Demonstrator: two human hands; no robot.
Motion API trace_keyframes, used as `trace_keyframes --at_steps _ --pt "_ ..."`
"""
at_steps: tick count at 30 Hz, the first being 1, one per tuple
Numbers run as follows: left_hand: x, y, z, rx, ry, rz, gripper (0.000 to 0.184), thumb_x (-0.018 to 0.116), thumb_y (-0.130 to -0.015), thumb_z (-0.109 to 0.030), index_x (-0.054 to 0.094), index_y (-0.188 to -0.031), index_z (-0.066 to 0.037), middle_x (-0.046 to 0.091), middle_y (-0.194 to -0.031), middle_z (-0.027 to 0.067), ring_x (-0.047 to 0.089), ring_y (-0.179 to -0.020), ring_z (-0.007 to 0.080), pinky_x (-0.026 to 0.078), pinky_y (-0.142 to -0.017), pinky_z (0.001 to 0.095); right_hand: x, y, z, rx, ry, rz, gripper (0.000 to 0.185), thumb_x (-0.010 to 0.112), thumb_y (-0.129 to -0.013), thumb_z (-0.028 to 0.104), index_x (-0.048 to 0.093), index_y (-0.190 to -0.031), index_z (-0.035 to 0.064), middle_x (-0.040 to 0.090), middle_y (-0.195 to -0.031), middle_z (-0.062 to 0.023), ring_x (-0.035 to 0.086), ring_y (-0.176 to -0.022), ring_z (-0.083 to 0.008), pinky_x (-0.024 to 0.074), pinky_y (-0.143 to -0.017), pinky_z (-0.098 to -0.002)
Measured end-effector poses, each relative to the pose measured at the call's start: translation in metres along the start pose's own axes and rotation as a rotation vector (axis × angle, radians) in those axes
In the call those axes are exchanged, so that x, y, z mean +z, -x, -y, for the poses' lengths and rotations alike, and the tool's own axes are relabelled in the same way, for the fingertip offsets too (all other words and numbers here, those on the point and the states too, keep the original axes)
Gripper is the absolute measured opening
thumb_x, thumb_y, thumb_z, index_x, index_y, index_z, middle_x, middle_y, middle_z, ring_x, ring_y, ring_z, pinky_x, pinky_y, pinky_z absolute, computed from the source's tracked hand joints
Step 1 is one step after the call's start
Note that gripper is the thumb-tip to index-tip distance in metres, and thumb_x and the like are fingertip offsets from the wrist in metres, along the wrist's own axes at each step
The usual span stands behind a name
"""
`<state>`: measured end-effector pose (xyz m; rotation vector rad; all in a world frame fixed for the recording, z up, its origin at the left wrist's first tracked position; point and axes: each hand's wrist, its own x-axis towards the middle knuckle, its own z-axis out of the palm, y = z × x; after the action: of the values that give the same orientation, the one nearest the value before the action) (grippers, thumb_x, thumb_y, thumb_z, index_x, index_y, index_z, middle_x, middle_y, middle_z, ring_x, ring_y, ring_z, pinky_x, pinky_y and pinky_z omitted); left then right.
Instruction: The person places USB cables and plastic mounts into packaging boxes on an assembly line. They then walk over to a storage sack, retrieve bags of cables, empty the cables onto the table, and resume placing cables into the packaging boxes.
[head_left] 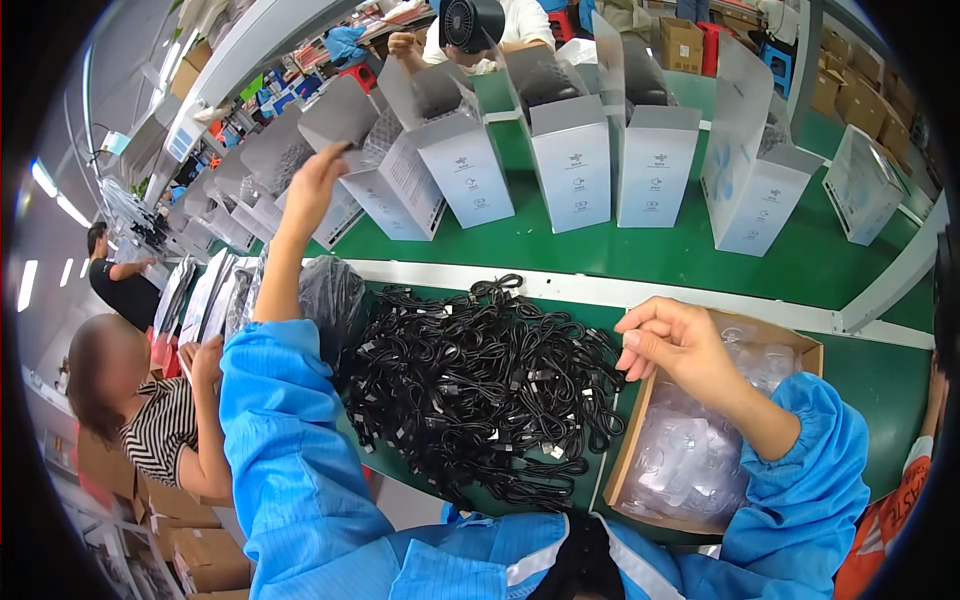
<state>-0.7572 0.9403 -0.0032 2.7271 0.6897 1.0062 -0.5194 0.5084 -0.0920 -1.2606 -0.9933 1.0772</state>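
My left hand (312,190) reaches up to the row of open boxes, fingers pinched together by the raised flap of a pale blue-white box (395,195). A small dark piece shows at its fingertips, too small to name. Between my arms lies a big pile of coiled black USB cables (480,380). My right hand (680,345) hovers at the pile's right edge, over the rim of a cardboard tray (632,440). Its fingers are curled in a pinch, and whatever they hold is hidden. Clear plastic parts (690,450) fill the tray.
More upright boxes (570,165) with raised flaps and bubble wrap line the green bench (660,245). A white rail (590,290) runs before them. Black plastic bags (330,295) lie left of the cables. A person in stripes (165,430) works at left; another sits opposite behind a black fan (470,25).
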Motion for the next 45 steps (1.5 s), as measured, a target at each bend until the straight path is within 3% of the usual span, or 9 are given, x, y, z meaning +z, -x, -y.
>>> trace_keyframes --at_steps 5,9,13,21,28,31,36,41,45 --pt "-0.002 -0.008 -0.011 0.052 -0.09 0.087 0.027 0.051 -0.09 -0.014 0.059 -0.115 -0.008 0.063 -0.101 0.0182 0.061 -0.095 0.0297 0.045 -0.086 0.0354 0.005 -0.004 0.003 0.034 0.05 0.007 0.014 0.053 -0.092 0.008 0.055 -0.103 -0.0011 0.065 -0.077 -0.0105 0.062 -0.065 -0.0127 0.0506 -0.059 -0.0232" --pt "-0.004 -0.046 0.01 0.086 -0.33 0.553 0.03 0.051 -0.092 -0.016 0.053 -0.12 -0.004 0.06 -0.114 0.0151 0.055 -0.108 0.0256 0.041 -0.092 0.0332 0.005 -0.005 0.008 0.055 0.048 -0.016 0.015 0.054 -0.092 0.008 0.055 -0.104 -0.0002 0.065 -0.077 -0.0099 0.062 -0.064 -0.0125 0.0504 -0.059 -0.0226" --pt "0.018 -0.041 0.037 -0.075 -0.108 0.502 0.057 0.042 -0.095 -0.04 0.038 -0.134 0.001 0.042 -0.136 0.021 0.039 -0.127 0.0323 0.03 -0.105 0.0377 -0.01 -0.005 0.018 0.009 0.048 -0.063 0.013 0.057 -0.09 0.009 0.058 -0.099 -0.0004 0.064 -0.074 -0.008 0.061 -0.066 -0.0096 0.0489 -0.058 -0.0213" --pt "0.046 -0.033 0.002 -0.148 -0.573 0.501 0.064 0.041 -0.095 -0.042 0.028 -0.139 0.002 0.024 -0.146 0.0231 0.028 -0.134 0.0332 0.022 -0.109 0.0363 -0.022 0.003 0.029 0.137 1.466 0.31 0.021 0.068 -0.076 0.016 0.063 -0.085 -0.0023 0.064 -0.076 -0.0144 0.065 -0.073 -0.0263 0.0506 -0.063 -0.0373" --pt "0.045 0.001 -0.052 0.497 -0.423 -0.395 0.037 0.063 -0.082 -0.018 0.056 -0.116 -0.003 0.056 -0.115 0.0172 0.053 -0.107 0.0311 0.042 -0.088 0.0404 -0.019 -0.005 -0.012 -0.146 1.624 0.241 0.02 0.067 -0.066 0.013 0.063 -0.079 -0.0012 0.063 -0.068 -0.014 0.063 -0.072 -0.034 0.0501 -0.065 -0.0415" --pt "0.071 0.04 -0.081 0.457 0.02 -0.09 0.017 0.064 -0.076 -0.006 0.063 -0.092 -0.003 0.062 -0.092 0.0121 0.059 -0.087 0.0289 0.047 -0.075 0.0382 -0.01 -0.003 -0.001 -0.09 1.677 0.271 0.016 0.063 -0.064 0.009 0.062 -0.077 -0.0011 0.063 -0.069 -0.0152 0.062 -0.071 -0.0343 0.0502 -0.064 -0.0415" --pt "0.112 0.086 -0.085 0.185 -0.02 0.634 0.022 0.065 -0.078 -0.006 0.062 -0.099 -0.002 0.062 -0.095 0.0159 0.06 -0.087 0.0307 0.048 -0.076 0.0352 -0.002 -0.008 0.007 -0.062 1.716 0.253 0.013 0.058 -0.062 0.001 0.061 -0.074 -0.0023 0.063 -0.071 -0.0169 0.063 -0.069 -0.0338 0.0499 -0.062 -0.0417" --pt "0.111 0.079 -0.082 0.168 -0.028 0.757 0.023 0.063 -0.079 -0.006 0.061 -0.102 -0.003 0.061 -0.092 0.0154 0.06 -0.084 0.0282 0.048 -0.075 0.0346 -0.018 -0.012 0.034 -0.15 1.681 -0.023 0.013 0.058 -0.063 -0.001 0.061 -0.076 -0.0024 0.063 -0.075 -0.0192 0.061 -0.068 -0.0336 0.0494 -0.061 -0.0398" --pt "0.094 0.07 -0.102 -0.016 0.186 0.468 0.022 0.055 -0.084 -0.006 0.06 -0.104 0.002 0.063 -0.088 0.0129 0.062 -0.084 0.0278 0.048 -0.073 0.0335 -0.022 -0.016 0.043 -0.314 1.239 -0.041 0.007 0.061 -0.072 0.0 0.062 -0.078 -0.0023 0.063 -0.075 -0.0137 0.061 -0.064 -0.024 0.0485 -0.057 -0.0348"
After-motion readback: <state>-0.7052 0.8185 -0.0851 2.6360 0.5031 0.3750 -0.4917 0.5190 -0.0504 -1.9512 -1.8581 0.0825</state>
